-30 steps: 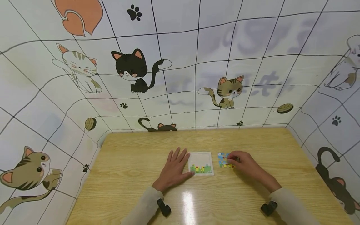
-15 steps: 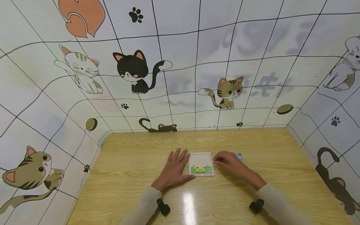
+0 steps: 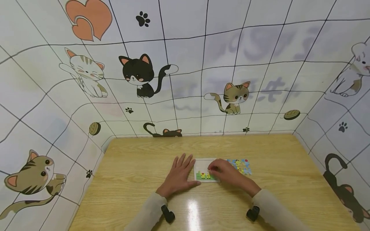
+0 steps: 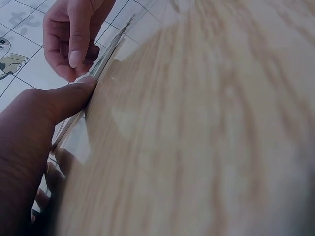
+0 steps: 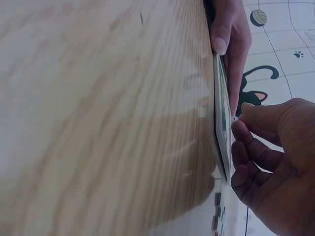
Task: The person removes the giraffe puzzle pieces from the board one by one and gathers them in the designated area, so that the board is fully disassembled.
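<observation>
A small white-framed puzzle board (image 3: 201, 165) lies on the table, with a green strip of fitted pieces showing yellow and red flowers (image 3: 203, 176) along its near edge. My left hand (image 3: 178, 176) rests beside it, fingers spread, thumb at the near left corner. Over the right part of the board, my right hand (image 3: 228, 173) pinches a small puzzle piece (image 5: 235, 118) between thumb and index finger. Only a sliver of that piece shows in the right wrist view; its picture is hidden. The right hand covers part of the board in the head view.
Several loose puzzle pieces (image 3: 245, 168), blue and yellow, lie flat right of the board, partly behind the right hand. The wooden table (image 3: 138, 160) meets walls (image 3: 188, 77) printed with cats at its back and sides.
My right hand has moved left from the loose pieces to above the board, carrying a piece. More of the loose pieces are now uncovered. The left hand stays where it was.
</observation>
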Action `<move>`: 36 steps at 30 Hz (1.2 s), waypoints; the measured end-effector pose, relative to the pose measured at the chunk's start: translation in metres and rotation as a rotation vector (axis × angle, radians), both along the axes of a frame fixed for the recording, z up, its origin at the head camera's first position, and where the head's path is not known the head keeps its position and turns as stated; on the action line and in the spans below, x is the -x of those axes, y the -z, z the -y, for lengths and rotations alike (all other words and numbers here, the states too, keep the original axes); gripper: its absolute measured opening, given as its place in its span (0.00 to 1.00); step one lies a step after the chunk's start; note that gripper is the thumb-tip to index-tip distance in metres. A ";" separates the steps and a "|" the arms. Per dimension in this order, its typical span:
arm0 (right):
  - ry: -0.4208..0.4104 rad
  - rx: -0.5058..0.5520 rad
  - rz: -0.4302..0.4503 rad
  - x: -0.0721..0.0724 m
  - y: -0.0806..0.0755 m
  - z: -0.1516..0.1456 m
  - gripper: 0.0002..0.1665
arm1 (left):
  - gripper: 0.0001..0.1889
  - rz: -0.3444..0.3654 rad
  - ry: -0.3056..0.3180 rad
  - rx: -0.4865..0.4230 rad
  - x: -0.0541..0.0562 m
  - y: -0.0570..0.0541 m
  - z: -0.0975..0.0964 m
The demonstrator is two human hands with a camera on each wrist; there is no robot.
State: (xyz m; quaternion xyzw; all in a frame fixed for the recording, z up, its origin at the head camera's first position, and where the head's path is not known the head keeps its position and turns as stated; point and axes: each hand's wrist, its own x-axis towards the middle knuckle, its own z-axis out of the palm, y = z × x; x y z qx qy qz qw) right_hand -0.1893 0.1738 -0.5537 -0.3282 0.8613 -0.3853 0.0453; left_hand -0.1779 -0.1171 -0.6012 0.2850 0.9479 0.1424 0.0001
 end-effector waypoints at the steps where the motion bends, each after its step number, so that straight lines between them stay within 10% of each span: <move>1: -0.007 -0.003 -0.006 -0.001 0.000 0.003 0.06 | 0.55 0.001 0.000 -0.002 0.000 0.001 0.000; 15: -0.081 -0.037 -0.055 -0.001 0.007 0.026 0.12 | 0.55 -0.033 0.011 -0.001 -0.002 0.007 0.002; 25: -0.136 0.027 -0.154 0.017 0.055 0.019 0.18 | 0.54 -0.023 0.016 -0.020 -0.002 0.001 0.001; 36: -0.115 -0.002 -0.104 0.009 0.037 0.026 0.17 | 0.54 -0.053 0.021 -0.014 0.000 0.002 0.001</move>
